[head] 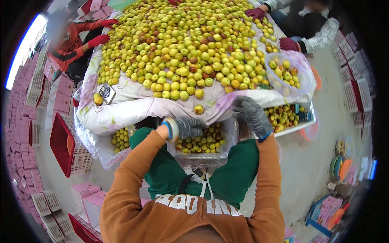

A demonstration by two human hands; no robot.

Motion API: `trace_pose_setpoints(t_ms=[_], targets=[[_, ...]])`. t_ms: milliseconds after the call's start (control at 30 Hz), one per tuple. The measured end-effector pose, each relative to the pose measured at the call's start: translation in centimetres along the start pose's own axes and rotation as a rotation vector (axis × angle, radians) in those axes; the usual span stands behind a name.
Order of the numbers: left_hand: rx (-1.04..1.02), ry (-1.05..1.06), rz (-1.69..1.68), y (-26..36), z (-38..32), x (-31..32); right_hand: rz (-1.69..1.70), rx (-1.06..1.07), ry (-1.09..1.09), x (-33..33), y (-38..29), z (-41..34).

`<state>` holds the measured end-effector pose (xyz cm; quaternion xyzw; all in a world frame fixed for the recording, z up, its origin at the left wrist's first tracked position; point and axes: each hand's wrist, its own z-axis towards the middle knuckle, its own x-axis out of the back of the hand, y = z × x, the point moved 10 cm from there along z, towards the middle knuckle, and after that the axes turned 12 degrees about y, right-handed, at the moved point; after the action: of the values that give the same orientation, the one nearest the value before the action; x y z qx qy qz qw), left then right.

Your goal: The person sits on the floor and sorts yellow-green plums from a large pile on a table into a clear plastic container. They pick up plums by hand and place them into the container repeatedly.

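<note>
My left hand [189, 127], in a grey knit glove, hangs over a plastic-lined box [232, 129] of jujubes [202, 144] between my knees. Its fingers are blurred, and whatever may lie under the palm is hidden. My right hand [253, 117], gloved the same way, is at the near edge of the floral cloth [130, 86], fingertips pointing down. I cannot tell whether it holds anything. Beyond both hands, a broad heap of yellow-green jujubes [182, 57], some browned, covers the cloth. One lone jujube [198, 109] rests in a fold between my hands.
A clear plastic basin [267, 65] with jujubes stands at the right corner. Further boxes of jujubes sit below the edge, at left [120, 139] and right [281, 120]. Co-workers' gloved hands touch the heap at left [101, 40] and right [288, 44]. A red-and-white crate [65, 145] is on the floor.
</note>
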<state>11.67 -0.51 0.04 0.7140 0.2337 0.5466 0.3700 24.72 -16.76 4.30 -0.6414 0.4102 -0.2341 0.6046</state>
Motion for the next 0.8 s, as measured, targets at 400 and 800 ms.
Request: trace_pose_setpoints(t_ms=[400, 800], targets=[[0.706, 0.448, 0.343, -15.2, -3.4, 17.4, -0.473, -0.172, -0.05, -10.3, 8.8, 11.3], [0.522, 0.453, 0.031, -15.9, -2.0, 16.5, -0.399, -0.288, -0.091, -10.2, 9.2, 12.5]])
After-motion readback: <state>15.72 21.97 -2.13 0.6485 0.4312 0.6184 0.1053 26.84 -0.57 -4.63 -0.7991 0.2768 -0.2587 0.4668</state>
